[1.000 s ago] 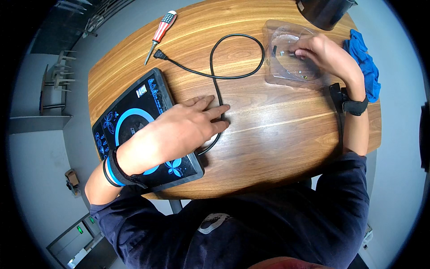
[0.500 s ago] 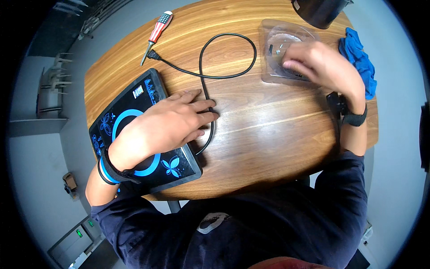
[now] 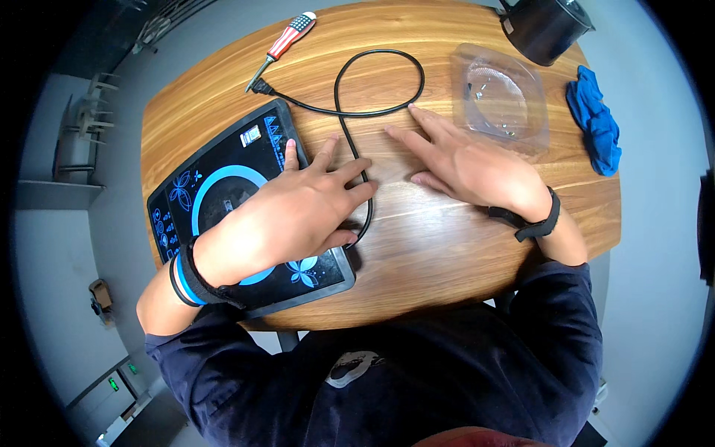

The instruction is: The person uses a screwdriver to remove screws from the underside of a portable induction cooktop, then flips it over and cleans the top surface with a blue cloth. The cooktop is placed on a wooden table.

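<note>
Two open hands, one cooktop, one looped cord.
Here's my left hand point(image 3: 302, 201), palm down and fingers fanned across the right edge of the cooktop point(image 3: 226, 197), two fingers crossing the cord point(image 3: 344, 115); my right hand point(image 3: 477, 167), fingers loosely extended, points up-left at the loop. I see nothing gripped in either, though the palms are hidden. The cooktop lies under my left, well apart from my right. Farther out on the worktop point(image 3: 424, 257): one screwdriver point(image 3: 290, 36), tip beside the plug point(image 3: 262, 87); one clear tray point(image 3: 465, 112) holding bits too tiny to count; one blue cloth point(image 3: 594, 127); one dark kettle point(image 3: 547, 31).
</note>
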Available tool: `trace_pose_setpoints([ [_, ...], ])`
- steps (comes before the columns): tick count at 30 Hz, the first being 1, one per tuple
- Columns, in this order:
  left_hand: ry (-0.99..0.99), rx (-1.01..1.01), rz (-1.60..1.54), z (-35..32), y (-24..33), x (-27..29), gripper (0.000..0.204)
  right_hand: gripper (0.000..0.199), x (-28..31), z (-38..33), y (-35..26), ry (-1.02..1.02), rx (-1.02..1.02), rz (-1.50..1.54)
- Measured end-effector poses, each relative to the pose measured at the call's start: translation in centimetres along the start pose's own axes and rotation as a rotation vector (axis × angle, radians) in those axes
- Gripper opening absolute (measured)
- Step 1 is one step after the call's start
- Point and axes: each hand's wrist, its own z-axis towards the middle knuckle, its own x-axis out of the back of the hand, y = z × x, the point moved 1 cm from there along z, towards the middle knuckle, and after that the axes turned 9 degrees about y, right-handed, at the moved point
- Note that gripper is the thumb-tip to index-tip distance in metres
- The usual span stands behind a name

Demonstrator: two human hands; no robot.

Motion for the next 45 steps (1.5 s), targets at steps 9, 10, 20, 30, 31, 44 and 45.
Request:
trace_pose_setpoints([
  [9, 0.052, -0.005, -0.094, -0.5, -1.6, -0.4, 0.065, 0.065, -1.2, 2.9, -0.8, -0.069, 0.161, -0.058],
  [10, 0.066, 0.0, -0.108, -0.6, -1.7, -0.7, 0.063, 0.06, -1.0, 3.5, -1.1, -0.104, 0.174, -0.056],
  [20, 0.099, 0.181, -0.13, 0.1, -1.5, -1.7, 0.068, 0.039, 4.5, 7.0, -1.4, -0.234, 0.265, -0.148],
  [30, 0.082, 0.224, -0.14, 0.7, -2.1, -1.8, 0.069, 0.044, 6.7, -0.3, 0.6, -0.201, 0.043, -0.073],
  [31, 0.074, 0.228, -0.15, 0.7, -2.3, -1.7, 0.069, 0.044, 6.4, -1.3, 1.4, -0.153, 0.025, -0.036],
  [44, -0.033, 0.119, 0.032, 3.6, 1.2, 1.4, 0.075, 0.03, 4.0, -11.3, 6.5, 0.093, -0.18, -0.032],
  [45, -0.088, 0.104, 0.08, 4.5, 2.3, 2.5, 0.075, 0.029, 4.0, -10.8, 5.8, 0.073, -0.186, -0.038],
])
